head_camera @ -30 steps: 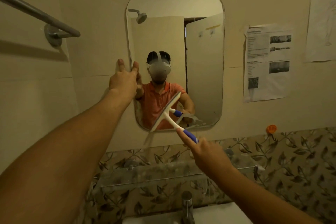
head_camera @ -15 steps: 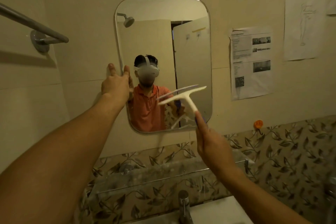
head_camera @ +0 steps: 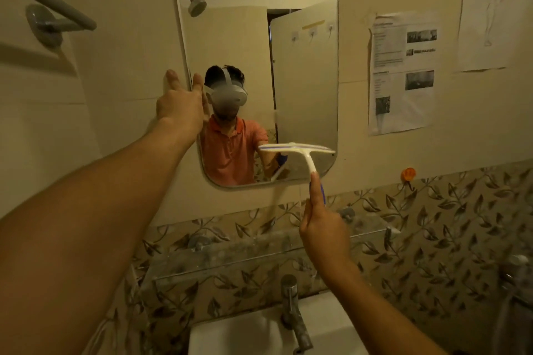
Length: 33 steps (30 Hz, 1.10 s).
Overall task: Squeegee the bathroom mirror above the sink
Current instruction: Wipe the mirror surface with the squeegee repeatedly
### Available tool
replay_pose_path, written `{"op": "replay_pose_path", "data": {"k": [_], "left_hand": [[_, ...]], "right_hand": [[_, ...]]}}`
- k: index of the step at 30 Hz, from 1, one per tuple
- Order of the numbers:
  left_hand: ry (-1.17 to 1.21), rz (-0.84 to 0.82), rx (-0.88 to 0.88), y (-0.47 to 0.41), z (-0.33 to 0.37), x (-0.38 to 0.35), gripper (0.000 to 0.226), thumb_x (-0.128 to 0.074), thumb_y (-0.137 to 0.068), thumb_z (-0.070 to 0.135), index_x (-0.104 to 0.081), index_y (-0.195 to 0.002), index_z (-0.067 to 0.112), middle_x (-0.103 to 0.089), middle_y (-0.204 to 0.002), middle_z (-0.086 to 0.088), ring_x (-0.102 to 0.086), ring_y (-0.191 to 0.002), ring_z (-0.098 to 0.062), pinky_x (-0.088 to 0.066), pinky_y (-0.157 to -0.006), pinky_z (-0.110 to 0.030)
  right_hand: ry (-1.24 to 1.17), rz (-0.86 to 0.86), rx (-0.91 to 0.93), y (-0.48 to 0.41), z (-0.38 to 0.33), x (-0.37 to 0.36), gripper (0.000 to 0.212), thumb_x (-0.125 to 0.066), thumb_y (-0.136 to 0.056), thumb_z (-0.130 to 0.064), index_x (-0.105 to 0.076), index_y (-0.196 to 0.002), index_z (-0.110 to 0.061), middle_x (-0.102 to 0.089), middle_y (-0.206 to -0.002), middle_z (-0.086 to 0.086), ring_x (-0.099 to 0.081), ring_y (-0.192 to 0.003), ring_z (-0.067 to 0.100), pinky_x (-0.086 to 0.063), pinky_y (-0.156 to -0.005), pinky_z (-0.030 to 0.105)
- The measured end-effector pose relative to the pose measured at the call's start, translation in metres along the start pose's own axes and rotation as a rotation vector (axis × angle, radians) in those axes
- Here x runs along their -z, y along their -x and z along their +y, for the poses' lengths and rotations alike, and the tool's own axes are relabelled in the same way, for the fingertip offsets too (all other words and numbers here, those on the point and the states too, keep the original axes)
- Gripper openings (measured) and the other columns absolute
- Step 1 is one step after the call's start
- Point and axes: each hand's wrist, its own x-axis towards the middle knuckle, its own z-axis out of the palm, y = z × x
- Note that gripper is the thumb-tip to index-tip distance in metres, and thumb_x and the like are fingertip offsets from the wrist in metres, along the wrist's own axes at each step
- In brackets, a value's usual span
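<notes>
A tall mirror [head_camera: 305, 72] with rounded corners hangs on the beige wall above the sink [head_camera: 245, 331]. My left hand [head_camera: 180, 102] holds the mirror's left edge at mid height, thumb on the wall side and fingers over the glass. My right hand [head_camera: 323, 228] grips the blue handle of a white squeegee [head_camera: 300, 151]. Its blade lies level against the lower right part of the glass, close to the bottom edge. The forefinger runs up along the handle.
A glass shelf [head_camera: 259, 253] juts out under the mirror, above a steel tap [head_camera: 292, 311]. A grey towel bar [head_camera: 49, 6] sticks out at upper left. Papers [head_camera: 403, 72] are taped to the wall at right, near an orange hook [head_camera: 409, 173].
The squeegee has swung from a steep tilt at the mirror's bottom middle to level, and moved right. My left hand has kept its hold on the mirror's edge.
</notes>
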Motion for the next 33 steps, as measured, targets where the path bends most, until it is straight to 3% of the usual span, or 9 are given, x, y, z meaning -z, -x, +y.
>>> {"op": "replay_pose_path", "data": {"k": [3, 6, 10, 16, 21, 24, 28, 33], "left_hand": [[0.000, 0.001, 0.005, 0.000, 0.001, 0.001, 0.094, -0.065, -0.096, 0.028, 0.002, -0.160, 0.029, 0.009, -0.162, -0.028, -0.051, -0.125, -0.047, -0.055, -0.081, -0.047], [-0.006, -0.002, 0.002, 0.002, 0.002, 0.003, 0.092, -0.063, -0.097, 0.033, 0.003, -0.161, 0.028, 0.009, -0.162, -0.029, -0.051, -0.124, -0.048, -0.055, -0.083, -0.049], [-0.010, 0.006, -0.001, 0.003, 0.001, 0.002, 0.090, -0.062, -0.097, 0.035, 0.002, -0.161, 0.028, 0.008, -0.162, -0.028, -0.051, -0.124, -0.048, -0.055, -0.083, -0.049], [0.004, 0.010, -0.006, -0.004, -0.002, -0.003, 0.083, -0.057, -0.100, 0.030, -0.001, -0.161, 0.029, 0.008, -0.162, -0.029, -0.051, -0.125, -0.047, -0.054, -0.085, -0.049], [0.008, 0.025, -0.019, -0.004, -0.002, -0.004, 0.081, -0.054, -0.101, 0.028, 0.000, -0.161, 0.028, 0.007, -0.162, -0.030, -0.053, -0.122, -0.047, -0.054, -0.081, -0.048], [-0.004, 0.021, -0.019, -0.004, -0.003, -0.006, 0.085, -0.056, -0.100, 0.022, 0.002, -0.161, 0.028, 0.008, -0.162, -0.030, -0.056, -0.117, -0.045, -0.054, -0.076, -0.045], [-0.016, 0.018, -0.013, -0.006, -0.003, -0.006, 0.090, -0.061, -0.098, 0.019, 0.003, -0.160, 0.028, 0.007, -0.162, -0.030, -0.059, -0.114, -0.043, -0.055, -0.074, -0.045], [-0.036, 0.021, -0.026, -0.004, -0.003, -0.004, 0.089, -0.060, -0.098, 0.019, 0.003, -0.161, 0.026, 0.006, -0.161, -0.032, -0.060, -0.113, -0.042, -0.056, -0.074, -0.044]], "right_hand": [[0.019, -0.077, -0.066, 0.027, 0.012, -0.011, 0.077, -0.034, -0.109, -0.029, 0.029, -0.149, -0.047, -0.057, -0.067, 0.002, -0.052, -0.053, 0.014, -0.042, -0.046, 0.030], [0.050, -0.104, -0.102, 0.040, 0.017, -0.021, 0.077, -0.033, -0.109, -0.031, 0.031, -0.148, -0.047, -0.059, -0.070, 0.000, -0.055, -0.056, 0.013, -0.047, -0.049, 0.031], [0.012, -0.144, -0.138, 0.045, 0.018, -0.021, 0.069, -0.032, -0.109, -0.034, 0.018, -0.155, -0.046, -0.060, -0.072, -0.001, -0.055, -0.057, 0.011, -0.048, -0.052, 0.028], [-0.235, 0.055, -0.255, 0.036, 0.010, 0.000, 0.060, -0.036, -0.108, -0.036, -0.003, -0.155, -0.051, -0.059, -0.065, 0.004, -0.057, -0.054, 0.020, -0.042, -0.046, 0.030], [-0.302, 0.117, -0.330, 0.007, 0.011, 0.008, 0.056, -0.035, -0.109, -0.033, -0.012, -0.159, -0.043, -0.061, -0.079, 0.003, -0.060, -0.067, 0.020, -0.050, -0.057, 0.034], [-0.314, 0.081, -0.367, 0.004, 0.010, 0.004, 0.057, -0.034, -0.109, -0.033, -0.011, -0.160, -0.043, -0.061, -0.083, 0.003, -0.060, -0.067, 0.019, -0.050, -0.055, 0.034], [-0.348, 0.066, -0.388, 0.012, -0.001, -0.003, 0.058, -0.034, -0.109, -0.031, -0.009, -0.161, -0.041, -0.056, -0.072, 0.000, -0.055, -0.060, 0.016, -0.042, -0.051, 0.029], [-0.408, 0.018, -0.392, 0.033, -0.030, -0.026, 0.059, -0.034, -0.109, -0.030, -0.006, -0.158, -0.046, -0.054, -0.067, -0.002, -0.053, -0.054, 0.016, -0.048, -0.049, 0.032]]}}
